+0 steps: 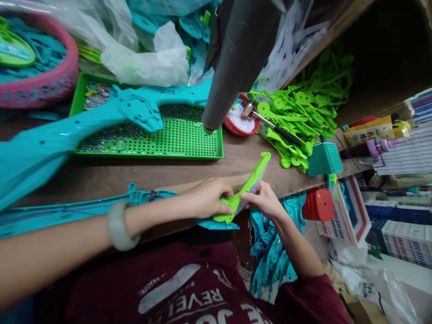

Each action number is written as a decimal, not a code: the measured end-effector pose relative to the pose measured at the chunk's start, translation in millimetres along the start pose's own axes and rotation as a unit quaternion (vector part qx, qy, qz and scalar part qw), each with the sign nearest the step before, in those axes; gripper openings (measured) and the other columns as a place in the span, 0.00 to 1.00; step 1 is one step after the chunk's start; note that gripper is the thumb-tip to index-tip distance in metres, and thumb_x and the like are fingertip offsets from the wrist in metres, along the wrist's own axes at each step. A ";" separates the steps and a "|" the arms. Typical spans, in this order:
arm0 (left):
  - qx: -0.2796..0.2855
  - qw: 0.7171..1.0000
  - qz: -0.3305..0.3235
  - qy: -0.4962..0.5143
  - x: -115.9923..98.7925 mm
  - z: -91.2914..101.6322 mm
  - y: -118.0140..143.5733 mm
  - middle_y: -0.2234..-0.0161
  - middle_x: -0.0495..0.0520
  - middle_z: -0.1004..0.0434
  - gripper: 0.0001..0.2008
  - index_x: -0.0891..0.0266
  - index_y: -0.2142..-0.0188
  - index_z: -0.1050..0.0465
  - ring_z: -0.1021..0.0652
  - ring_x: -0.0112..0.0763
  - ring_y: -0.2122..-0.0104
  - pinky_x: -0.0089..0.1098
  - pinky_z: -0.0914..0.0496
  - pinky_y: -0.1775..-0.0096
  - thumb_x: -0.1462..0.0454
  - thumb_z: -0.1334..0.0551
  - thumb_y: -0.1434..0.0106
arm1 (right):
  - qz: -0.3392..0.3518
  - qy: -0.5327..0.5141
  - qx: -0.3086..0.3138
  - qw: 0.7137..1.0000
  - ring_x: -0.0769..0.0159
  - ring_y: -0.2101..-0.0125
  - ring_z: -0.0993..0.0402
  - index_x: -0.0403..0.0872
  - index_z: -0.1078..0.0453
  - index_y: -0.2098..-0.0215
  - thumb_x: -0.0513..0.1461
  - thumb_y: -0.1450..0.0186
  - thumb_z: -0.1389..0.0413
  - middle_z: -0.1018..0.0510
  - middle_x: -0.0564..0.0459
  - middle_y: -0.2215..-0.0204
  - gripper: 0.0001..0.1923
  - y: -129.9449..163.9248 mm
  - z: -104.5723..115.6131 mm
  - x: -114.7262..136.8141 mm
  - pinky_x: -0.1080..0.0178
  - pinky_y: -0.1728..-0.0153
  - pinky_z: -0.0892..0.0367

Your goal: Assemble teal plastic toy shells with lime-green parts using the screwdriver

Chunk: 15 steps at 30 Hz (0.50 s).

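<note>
A bright green plastic part (253, 178), long and slightly bent with a hooked end, is held between both hands above the bench's front edge. My left hand (207, 198), with a pale bangle on its wrist, is closed on the lower, wider end. My right hand (265, 201) pinches the same part near its middle, thumb on the upper face. Under my left hand lies a long turquoise plastic piece (101, 207), its open side up with a thin wire-like line along it; my forearm covers some of it.
A large turquoise giraffe-shaped piece (135, 108) lies across a green perforated tray (189, 139) of small metal parts. A dark post (236, 58) hangs over the bench. Right of it are a red basket (240, 128), a hammer (270, 123) and heaped green parts (303, 112).
</note>
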<state>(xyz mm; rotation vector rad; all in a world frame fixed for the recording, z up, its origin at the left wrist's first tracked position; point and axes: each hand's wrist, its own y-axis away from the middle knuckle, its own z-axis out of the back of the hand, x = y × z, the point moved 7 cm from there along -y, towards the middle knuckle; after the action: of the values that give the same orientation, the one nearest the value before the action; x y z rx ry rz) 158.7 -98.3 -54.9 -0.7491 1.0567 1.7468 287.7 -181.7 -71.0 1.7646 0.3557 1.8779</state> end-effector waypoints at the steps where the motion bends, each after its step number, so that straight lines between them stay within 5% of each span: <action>1: 0.002 1.000 -0.002 -0.009 -0.1 0.6 -0.2 0.71 0.49 0.20 0.12 0.59 0.65 0.21 0.23 0.35 0.70 0.30 0.39 0.69 0.55 0.34 0.44 | 0.001 0.019 0.003 1.000 0.71 0.80 0.29 0.43 0.26 0.69 0.53 0.49 0.30 0.21 0.54 0.76 0.23 2.4 2.2 2.1 0.68 0.79 0.32; 5: 0.010 0.999 -0.016 -0.044 -4.6 1.3 -3.1 0.70 0.50 0.20 0.11 0.62 0.64 0.21 0.23 0.34 0.69 0.30 0.38 0.69 0.57 0.33 0.42 | 0.032 0.202 0.030 0.978 0.70 0.79 0.30 0.42 0.23 0.67 0.53 0.44 0.33 0.21 0.53 0.76 0.21 10.4 19.7 32.8 0.66 0.78 0.33; 8: -0.001 0.998 -0.023 -0.066 -11.9 -0.7 -2.9 0.67 0.51 0.19 0.11 0.62 0.62 0.21 0.22 0.35 0.67 0.29 0.35 0.68 0.58 0.32 0.41 | 0.214 0.271 -0.181 0.921 0.63 0.68 0.24 0.44 0.24 0.59 0.52 0.43 0.33 0.19 0.48 0.67 0.22 12.2 45.0 103.4 0.61 0.67 0.27; 10: -0.026 0.995 -0.031 -0.087 -18.1 1.1 5.3 0.58 0.54 0.19 0.15 0.62 0.55 0.22 0.21 0.38 0.59 0.30 0.31 0.61 0.58 0.31 0.40 | 0.343 0.226 -0.248 0.877 0.59 0.56 0.23 0.48 0.28 0.49 0.52 0.41 0.35 0.20 0.44 0.54 0.27 8.3 37.3 147.2 0.57 0.58 0.25; 12: -0.086 0.985 -0.044 -0.144 -23.5 12.8 25.2 0.51 0.58 0.22 0.18 0.62 0.49 0.25 0.23 0.42 0.51 0.34 0.31 0.52 0.58 0.32 0.37 | 0.425 0.168 -0.166 0.874 0.58 0.47 0.26 0.53 0.33 0.42 0.54 0.42 0.35 0.26 0.45 0.42 0.33 -12.2 7.7 178.1 0.56 0.52 0.26; 15: -0.230 0.925 0.000 -0.301 -16.7 55.4 76.2 0.54 0.62 0.23 0.13 0.64 0.54 0.26 0.23 0.46 0.53 0.40 0.29 0.52 0.58 0.40 0.31 | 0.448 0.113 0.013 0.887 0.58 0.47 0.25 0.53 0.31 0.44 0.56 0.41 0.37 0.24 0.48 0.44 0.31 -48.1 -40.7 203.4 0.55 0.49 0.26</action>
<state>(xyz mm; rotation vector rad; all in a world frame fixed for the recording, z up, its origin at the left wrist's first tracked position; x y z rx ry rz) 92.8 -70.4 8.6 -0.4257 0.2297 2.0618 256.8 -24.8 69.6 1.8908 -0.4575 2.7127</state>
